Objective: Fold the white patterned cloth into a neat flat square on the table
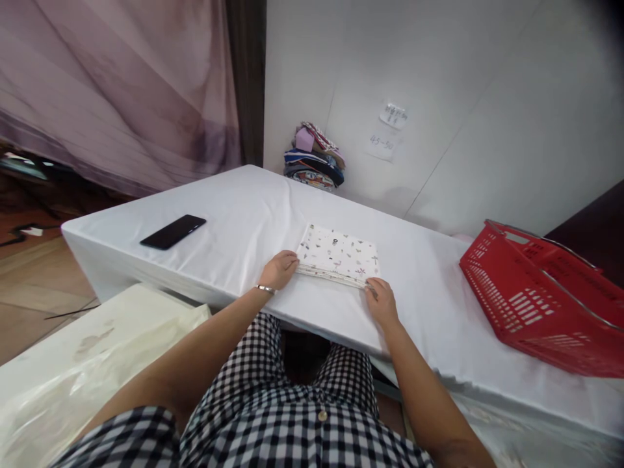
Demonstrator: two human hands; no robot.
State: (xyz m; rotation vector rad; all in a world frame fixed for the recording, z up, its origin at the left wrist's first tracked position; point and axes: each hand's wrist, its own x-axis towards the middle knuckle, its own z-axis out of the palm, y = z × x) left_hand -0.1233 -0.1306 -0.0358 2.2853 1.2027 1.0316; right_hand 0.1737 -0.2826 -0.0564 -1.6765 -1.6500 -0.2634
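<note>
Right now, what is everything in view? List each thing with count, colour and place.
folded cloth: one, white with small prints, middle of table near front edge
table: one, white cover
phone: one, black, table's left part
red basket: one, tilted, table's right end
cloth stack: one pile, mixed colours, far edge by wall
paper notes: two, white, on wall
curtain: purple, left
plastic sheet: pale, lower left
left hand: on cloth's left corner
right hand: fingers at cloth's right corner
</note>
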